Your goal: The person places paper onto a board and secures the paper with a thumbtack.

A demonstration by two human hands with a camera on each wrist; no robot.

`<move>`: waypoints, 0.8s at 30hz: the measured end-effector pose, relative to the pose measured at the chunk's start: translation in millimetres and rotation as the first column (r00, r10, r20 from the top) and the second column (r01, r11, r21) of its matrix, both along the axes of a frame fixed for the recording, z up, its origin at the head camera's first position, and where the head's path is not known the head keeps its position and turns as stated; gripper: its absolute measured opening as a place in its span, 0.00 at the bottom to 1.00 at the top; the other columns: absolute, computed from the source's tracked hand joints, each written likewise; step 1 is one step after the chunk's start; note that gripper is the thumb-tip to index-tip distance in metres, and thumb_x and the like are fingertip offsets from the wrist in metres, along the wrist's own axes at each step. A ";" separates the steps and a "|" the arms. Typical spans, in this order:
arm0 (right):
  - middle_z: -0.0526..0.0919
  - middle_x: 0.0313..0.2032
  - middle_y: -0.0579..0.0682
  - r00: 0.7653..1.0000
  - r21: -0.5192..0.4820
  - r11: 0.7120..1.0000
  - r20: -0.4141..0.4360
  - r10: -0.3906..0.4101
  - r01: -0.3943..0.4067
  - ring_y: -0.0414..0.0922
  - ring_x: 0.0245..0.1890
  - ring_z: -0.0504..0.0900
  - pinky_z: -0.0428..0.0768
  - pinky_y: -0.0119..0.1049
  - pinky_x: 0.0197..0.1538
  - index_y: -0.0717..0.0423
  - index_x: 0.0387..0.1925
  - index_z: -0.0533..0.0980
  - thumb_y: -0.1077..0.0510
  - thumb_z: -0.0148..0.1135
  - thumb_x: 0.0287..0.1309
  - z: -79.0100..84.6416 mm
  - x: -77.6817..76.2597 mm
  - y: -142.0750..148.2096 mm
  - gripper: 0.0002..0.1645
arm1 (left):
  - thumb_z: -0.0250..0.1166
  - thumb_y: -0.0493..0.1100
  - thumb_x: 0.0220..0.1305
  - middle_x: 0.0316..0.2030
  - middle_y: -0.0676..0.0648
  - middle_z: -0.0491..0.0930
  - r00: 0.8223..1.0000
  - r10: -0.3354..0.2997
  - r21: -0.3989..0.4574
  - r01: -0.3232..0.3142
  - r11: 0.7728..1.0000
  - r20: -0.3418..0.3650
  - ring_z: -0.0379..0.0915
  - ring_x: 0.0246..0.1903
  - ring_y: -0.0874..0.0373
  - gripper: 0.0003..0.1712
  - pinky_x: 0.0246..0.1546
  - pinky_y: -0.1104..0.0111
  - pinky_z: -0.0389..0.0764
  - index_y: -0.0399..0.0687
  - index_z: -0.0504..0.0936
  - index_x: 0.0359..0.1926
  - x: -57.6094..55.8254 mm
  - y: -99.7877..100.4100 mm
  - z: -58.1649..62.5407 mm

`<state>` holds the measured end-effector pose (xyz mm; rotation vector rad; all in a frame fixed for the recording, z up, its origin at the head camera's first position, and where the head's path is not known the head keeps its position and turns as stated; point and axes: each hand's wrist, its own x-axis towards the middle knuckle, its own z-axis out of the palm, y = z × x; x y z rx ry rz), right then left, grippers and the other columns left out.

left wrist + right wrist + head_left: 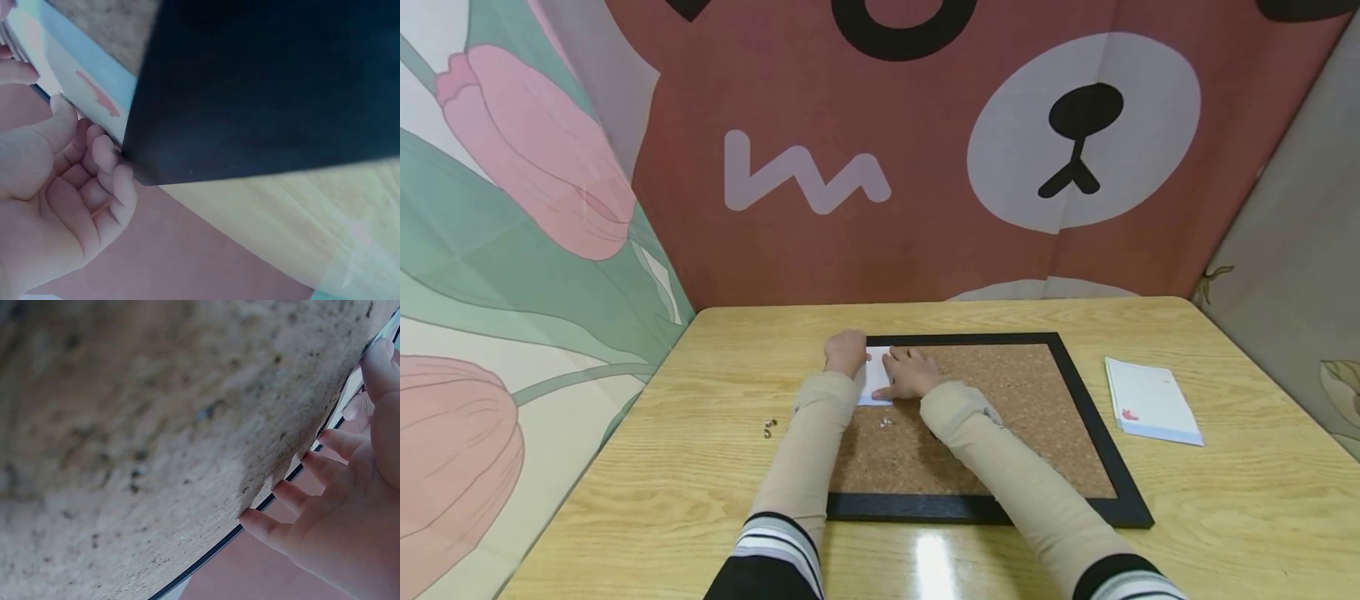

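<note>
A white sheet of paper (pixel 876 379), with a pink print near its blue lower edge in the left wrist view, lies at the upper left of a black-framed corkboard (pixel 1015 417). My left hand (pixel 846 352) is at the sheet's left edge by the frame. Its thumb (pixel 64 122) meets the paper edge and the other fingers curl beside the frame; whether they pinch anything I cannot tell. Spread over the sheet's right side and the cork is my right hand (pixel 914 375), its fingertips (pixel 250 515) pressing down on the surface.
Small clear pieces (pixel 886 422) lie on the cork below the sheet. Several tiny shiny metallic pieces (pixel 768 427) are on the table left of the board. A stack of white printed paper (pixel 1153 402) rests to the right. The wooden table (pixel 647 500) meets a cloth backdrop behind.
</note>
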<state>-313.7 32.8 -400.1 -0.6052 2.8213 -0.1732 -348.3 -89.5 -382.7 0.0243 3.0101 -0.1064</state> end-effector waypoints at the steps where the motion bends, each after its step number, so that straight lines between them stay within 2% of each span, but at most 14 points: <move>1: 0.48 0.67 0.52 1.000 0.000 1.000 0.001 0.001 -0.001 0.54 0.65 0.45 0.49 0.56 0.59 0.50 0.67 0.53 0.31 0.52 0.50 -0.2 -0.3 0.1 0.48 | 0.62 0.53 0.56 0.37 0.45 0.80 1.000 -0.017 0.006 0.018 1.000 -0.012 0.77 0.33 0.54 0.19 0.28 0.63 0.77 0.44 0.80 0.42 -2.5 -2.7 -3.4; 2: 0.47 0.67 0.52 1.000 -0.001 1.000 0.003 0.001 -0.001 0.54 0.65 0.45 0.49 0.56 0.59 0.50 0.66 0.53 0.31 0.52 0.50 -0.4 -0.6 0.1 0.48 | 0.63 0.53 0.55 0.36 0.45 0.80 0.998 -0.040 0.010 0.040 0.999 -0.041 0.77 0.32 0.54 0.18 0.26 0.63 0.76 0.45 0.81 0.40 -15.5 -7.5 -17.9; 4: 0.48 0.67 0.52 1.000 -0.004 1.000 0.003 0.003 -0.003 0.54 0.65 0.45 0.50 0.57 0.59 0.50 0.66 0.53 0.31 0.52 0.50 -0.7 -1.0 0.3 0.48 | 0.65 0.52 0.52 0.33 0.45 0.80 0.991 -0.090 0.017 0.092 0.996 -0.100 0.76 0.29 0.53 0.16 0.23 0.61 0.75 0.46 0.82 0.35 -49.1 -19.3 -54.2; 5: 0.48 0.67 0.52 1.000 -0.005 1.000 0.002 0.004 -0.004 0.54 0.65 0.45 0.50 0.57 0.59 0.49 0.66 0.53 0.31 0.52 0.50 -0.7 -1.0 0.4 0.48 | 0.65 0.51 0.53 0.35 0.44 0.80 0.990 -0.100 0.019 0.102 0.995 -0.095 0.76 0.31 0.51 0.15 0.26 0.60 0.76 0.45 0.81 0.37 -62.7 -24.0 -68.5; 6: 0.47 0.67 0.52 1.000 -0.003 1.000 0.003 0.005 -0.005 0.54 0.65 0.45 0.50 0.57 0.59 0.49 0.66 0.53 0.31 0.52 0.50 -0.4 -1.0 0.5 0.48 | 0.65 0.50 0.52 0.36 0.44 0.80 0.991 -0.109 0.028 0.111 0.993 -0.080 0.76 0.31 0.50 0.15 0.27 0.58 0.76 0.45 0.81 0.37 -77.0 -28.1 -80.3; 8: 0.47 0.67 0.52 1.000 -0.001 1.000 0.004 0.005 -0.005 0.54 0.65 0.45 0.50 0.57 0.59 0.49 0.66 0.53 0.31 0.52 0.50 -0.3 -1.0 0.7 0.48 | 0.67 0.49 0.49 0.33 0.43 0.80 0.983 -0.154 0.030 0.158 0.987 -0.103 0.75 0.29 0.51 0.14 0.24 0.59 0.75 0.44 0.81 0.33 -96.1 -35.4 -99.0; 9: 0.47 0.67 0.52 1.000 0.000 1.000 0.002 0.005 -0.005 0.54 0.65 0.45 0.50 0.56 0.59 0.49 0.66 0.53 0.31 0.51 0.50 -0.1 -0.9 0.7 0.48 | 0.66 0.48 0.50 0.35 0.43 0.79 0.988 -0.145 0.043 0.148 0.988 -0.060 0.76 0.31 0.50 0.14 0.26 0.58 0.76 0.44 0.81 0.35 -91.0 -33.8 -90.2; 11: 0.47 0.67 0.51 1.000 0.003 1.000 0.006 0.003 -0.003 0.54 0.65 0.45 0.50 0.56 0.59 0.49 0.67 0.53 0.31 0.51 0.50 0.0 -0.5 0.3 0.48 | 0.65 0.45 0.53 0.37 0.42 0.79 0.992 -0.121 0.061 0.120 0.991 0.026 0.75 0.34 0.51 0.12 0.30 0.59 0.76 0.42 0.80 0.37 -66.3 -26.6 -59.2; 14: 0.47 0.67 0.52 1.000 -0.001 1.000 0.007 0.005 -0.005 0.54 0.65 0.45 0.50 0.56 0.59 0.49 0.67 0.53 0.31 0.51 0.50 -0.3 -0.1 -0.4 0.48 | 0.63 0.42 0.55 0.32 0.43 0.79 0.988 -0.152 0.077 0.151 0.986 0.020 0.74 0.30 0.53 0.08 0.27 0.63 0.75 0.42 0.80 0.32 -30.0 -19.3 -23.8; 15: 0.47 0.67 0.51 1.000 -0.001 1.000 0.010 0.007 -0.007 0.54 0.65 0.45 0.50 0.56 0.59 0.49 0.67 0.53 0.31 0.51 0.50 -0.4 0.0 -0.7 0.48 | 0.62 0.41 0.57 0.33 0.44 0.79 0.989 -0.135 0.082 0.130 0.988 0.059 0.73 0.31 0.54 0.07 0.30 0.63 0.75 0.41 0.80 0.33 -17.3 -15.6 -9.6; 17: 0.47 0.67 0.52 1.000 -0.003 1.000 0.012 0.009 -0.009 0.54 0.65 0.45 0.50 0.56 0.59 0.49 0.67 0.53 0.31 0.51 0.50 -0.7 0.2 -0.8 0.48 | 0.62 0.41 0.56 0.31 0.45 0.78 0.985 -0.171 0.081 0.168 0.982 0.036 0.72 0.29 0.55 0.06 0.30 0.65 0.75 0.41 0.81 0.31 -1.8 -14.4 2.0; 19: 0.47 0.67 0.52 1.000 -0.004 1.000 0.012 0.008 -0.008 0.53 0.65 0.45 0.50 0.56 0.59 0.49 0.67 0.53 0.31 0.52 0.50 -0.6 0.6 -0.7 0.48 | 0.64 0.43 0.55 0.30 0.46 0.79 0.981 -0.192 0.078 0.190 0.979 0.027 0.72 0.30 0.55 0.07 0.31 0.65 0.75 0.42 0.81 0.30 5.6 -14.7 7.5; 24: 0.47 0.67 0.52 1.000 -0.007 1.000 0.004 -0.002 0.002 0.54 0.65 0.45 0.49 0.56 0.60 0.50 0.67 0.52 0.31 0.52 0.50 1.2 1.9 0.2 0.48 | 0.70 0.43 0.47 0.29 0.48 0.78 0.974 -0.226 0.094 0.223 0.970 0.027 0.72 0.31 0.55 0.09 0.32 0.65 0.74 0.44 0.81 0.28 7.5 -17.7 11.1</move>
